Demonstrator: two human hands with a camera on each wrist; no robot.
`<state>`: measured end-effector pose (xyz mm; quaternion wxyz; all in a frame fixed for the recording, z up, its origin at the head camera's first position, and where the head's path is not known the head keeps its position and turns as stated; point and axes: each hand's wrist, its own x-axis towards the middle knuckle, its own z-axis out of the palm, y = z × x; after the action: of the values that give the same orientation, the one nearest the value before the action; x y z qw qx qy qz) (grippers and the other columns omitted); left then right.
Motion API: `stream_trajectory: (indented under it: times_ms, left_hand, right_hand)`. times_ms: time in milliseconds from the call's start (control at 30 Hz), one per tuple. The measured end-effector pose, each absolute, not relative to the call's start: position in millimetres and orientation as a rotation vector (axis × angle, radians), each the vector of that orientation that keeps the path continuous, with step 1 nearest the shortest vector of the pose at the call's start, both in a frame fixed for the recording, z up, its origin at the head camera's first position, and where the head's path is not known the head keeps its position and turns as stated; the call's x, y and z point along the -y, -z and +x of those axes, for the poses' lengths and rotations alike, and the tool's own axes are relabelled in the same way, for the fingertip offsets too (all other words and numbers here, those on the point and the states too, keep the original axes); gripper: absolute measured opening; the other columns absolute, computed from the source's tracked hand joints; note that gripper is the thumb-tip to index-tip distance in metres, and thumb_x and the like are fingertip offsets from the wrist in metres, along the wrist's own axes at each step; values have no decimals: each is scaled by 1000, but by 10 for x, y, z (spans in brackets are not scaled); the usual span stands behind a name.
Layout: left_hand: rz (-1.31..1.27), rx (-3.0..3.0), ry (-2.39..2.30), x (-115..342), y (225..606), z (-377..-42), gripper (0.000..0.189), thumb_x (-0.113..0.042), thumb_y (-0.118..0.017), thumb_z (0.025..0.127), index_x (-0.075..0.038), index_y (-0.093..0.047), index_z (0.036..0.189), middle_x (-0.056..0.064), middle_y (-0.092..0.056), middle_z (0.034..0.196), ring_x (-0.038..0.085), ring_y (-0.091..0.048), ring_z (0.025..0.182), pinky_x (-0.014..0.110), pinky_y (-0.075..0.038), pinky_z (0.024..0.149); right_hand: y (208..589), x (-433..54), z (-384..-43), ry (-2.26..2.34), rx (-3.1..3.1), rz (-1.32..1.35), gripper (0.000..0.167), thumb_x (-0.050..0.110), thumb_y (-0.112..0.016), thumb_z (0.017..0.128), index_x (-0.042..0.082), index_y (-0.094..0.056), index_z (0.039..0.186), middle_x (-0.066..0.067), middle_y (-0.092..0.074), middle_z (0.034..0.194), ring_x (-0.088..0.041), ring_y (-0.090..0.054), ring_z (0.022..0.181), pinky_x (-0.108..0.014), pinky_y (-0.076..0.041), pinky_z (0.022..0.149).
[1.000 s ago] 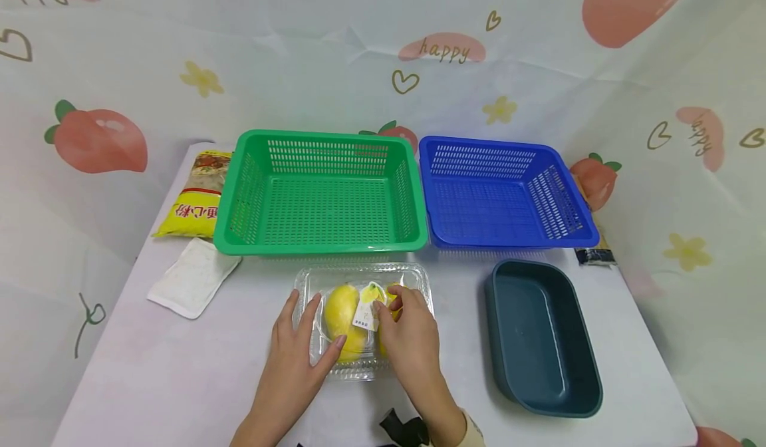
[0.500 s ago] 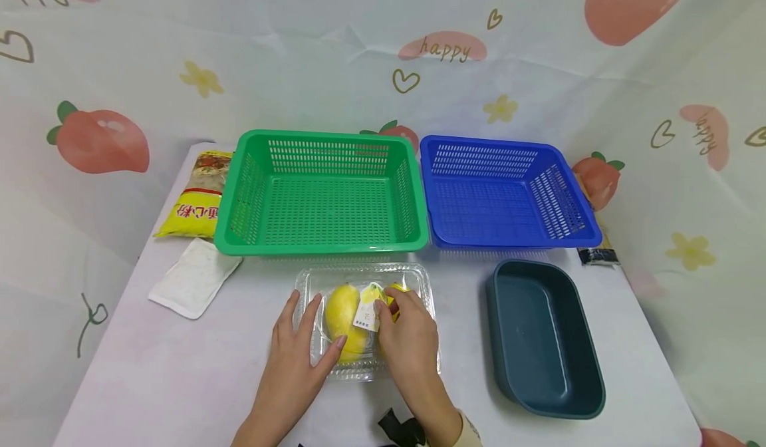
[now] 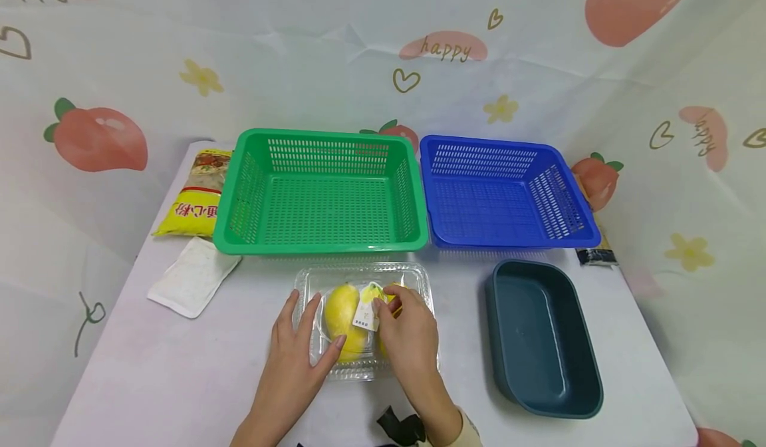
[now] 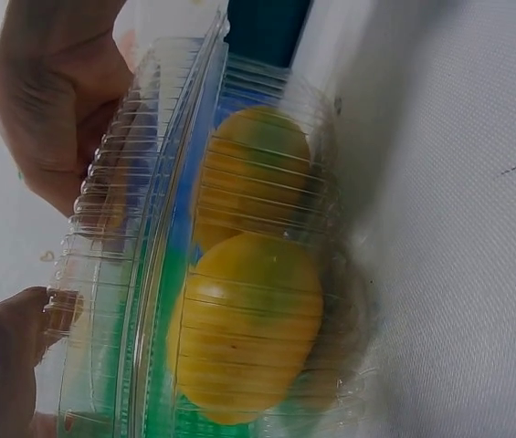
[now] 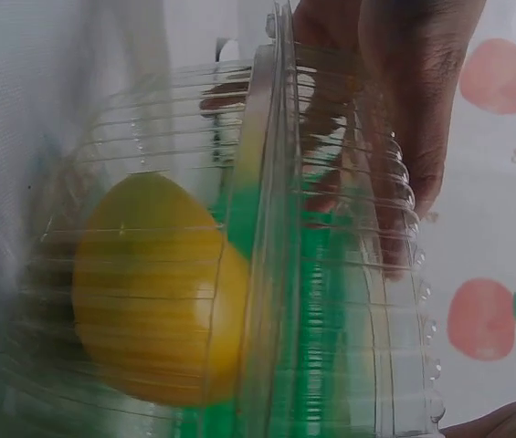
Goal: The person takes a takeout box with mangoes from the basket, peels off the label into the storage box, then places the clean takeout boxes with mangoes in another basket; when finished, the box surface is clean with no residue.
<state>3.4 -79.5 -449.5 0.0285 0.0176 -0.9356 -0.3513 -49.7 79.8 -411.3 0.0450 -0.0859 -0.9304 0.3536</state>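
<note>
In the head view, a clear plastic clamshell box [image 3: 389, 271] sits closed at the front middle of the table. Inside it are yellow fruits that look like mangoes [image 3: 343, 310], one largely behind the right hand. A white and yellow label [image 3: 366, 314] lies over the top of the lid. My right hand [image 3: 413, 334] pinches the label's right edge between thumb and forefinger. Spread fingers of my left hand [image 3: 296, 347] rest along the box's left side, the thumb over its front. Through the ribbed wall, the left wrist view shows two fruits [image 4: 248, 319].
A green basket [image 3: 320, 249] and a blue basket [image 3: 514, 242] stand behind the box. To the right is a dark teal tub [image 3: 547, 340]. A yellow food bag [image 3: 191, 214] and a white packet [image 3: 194, 277] lie at left; another packet [image 3: 597, 255] shows behind the blue basket.
</note>
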Motion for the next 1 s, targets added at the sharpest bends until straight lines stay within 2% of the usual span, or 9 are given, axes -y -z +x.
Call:
stream_trajectory:
  times_ms: [367, 1000]
  left_hand:
    - [53, 2882, 1089, 803, 4478, 25, 74, -44, -67, 87, -10, -37, 146, 20, -16, 154, 42, -30, 131, 65, -40, 93]
    - [73, 2897, 1102, 784, 4454, 22, 74, -42, -67, 87, -9, -37, 146, 20, -15, 154, 42, -30, 131, 66, -40, 93]
  right_hand:
    - [4073, -802, -591, -1136, 2857, -309, 13, 15, -75, 82, 8, -70, 91, 0, -54, 71, -13, -47, 63, -23, -38, 52]
    - [4083, -766, -583, -955, 2849, -243, 8, 15, -71, 86, 8, -69, 89, 1, -53, 73, -11, -46, 60, -23, -37, 51]
